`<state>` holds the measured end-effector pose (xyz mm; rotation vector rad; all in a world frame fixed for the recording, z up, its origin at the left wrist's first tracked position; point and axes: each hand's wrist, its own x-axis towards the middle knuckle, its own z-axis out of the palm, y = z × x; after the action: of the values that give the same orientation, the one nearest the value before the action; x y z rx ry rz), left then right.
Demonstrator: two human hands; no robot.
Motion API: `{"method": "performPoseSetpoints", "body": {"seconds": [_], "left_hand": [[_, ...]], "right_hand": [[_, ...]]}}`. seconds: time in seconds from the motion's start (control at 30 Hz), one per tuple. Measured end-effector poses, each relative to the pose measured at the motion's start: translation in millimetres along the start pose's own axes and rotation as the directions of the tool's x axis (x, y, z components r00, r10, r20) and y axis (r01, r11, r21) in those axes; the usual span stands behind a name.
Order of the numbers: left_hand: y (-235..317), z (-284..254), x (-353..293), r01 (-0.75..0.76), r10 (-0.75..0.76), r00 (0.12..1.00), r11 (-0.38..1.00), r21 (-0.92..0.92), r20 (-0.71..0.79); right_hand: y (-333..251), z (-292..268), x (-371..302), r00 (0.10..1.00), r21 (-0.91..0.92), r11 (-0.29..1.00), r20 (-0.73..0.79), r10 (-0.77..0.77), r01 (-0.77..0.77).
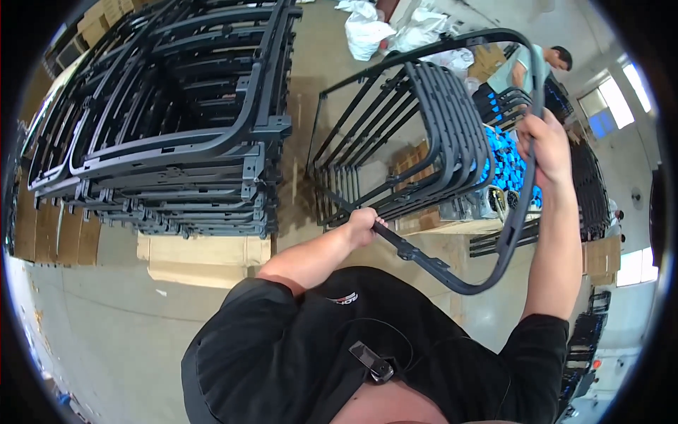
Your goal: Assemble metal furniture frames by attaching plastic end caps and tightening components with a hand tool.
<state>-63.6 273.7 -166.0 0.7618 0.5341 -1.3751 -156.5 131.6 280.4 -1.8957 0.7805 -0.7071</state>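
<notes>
One black tubular frame (512, 233) at 2 o'clock | left hand (364, 226): fingers clamped on its 8 o'clock rail | right hand (548, 141): likewise, 3 o'clock rail | likely stiff, bulky, moderately heavy; best held by opposite rails

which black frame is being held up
The single looped frame, gripped by the left hand and the right hand; neither hand grips the row of frames beyond it or the stack at left.
</notes>
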Motion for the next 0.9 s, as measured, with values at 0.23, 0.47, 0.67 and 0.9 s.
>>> {"method": "performPoseSetpoints", "body": {"seconds": [0.23, 0.47, 0.67, 0.9], "left_hand": [[-8.0, -77.9, 68.0, 0.057, -0.041, 0.960, 0.997, 0.051, -0.277], [17.2, -78.4, 98.1, 0.145, -0.151, 0.958, 0.988, -0.044, -0.242], [24.4, -85.7, 131.6, 0.055, -0.074, 0.967, 0.995, -0.084, -0.245], [34.1, -74.7, 147.9, 0.105, -0.055, 0.963, 0.978, 0.178, -0.265]], "right_hand": [[105.1, 135.1, 148.2, 0.941, -0.082, 0.972, 0.246, 0.234, -0.220], [206.8, 205.5, 242.3, 0.895, -0.093, 0.951, 0.323, 0.307, -0.293], [223.6, 245.1, 267.6, 0.855, -0.227, 0.935, 0.387, 0.345, -0.274], [175.7, 215.9, 279.5, 0.798, -0.436, 0.885, 0.470, 0.378, -0.162]]}}
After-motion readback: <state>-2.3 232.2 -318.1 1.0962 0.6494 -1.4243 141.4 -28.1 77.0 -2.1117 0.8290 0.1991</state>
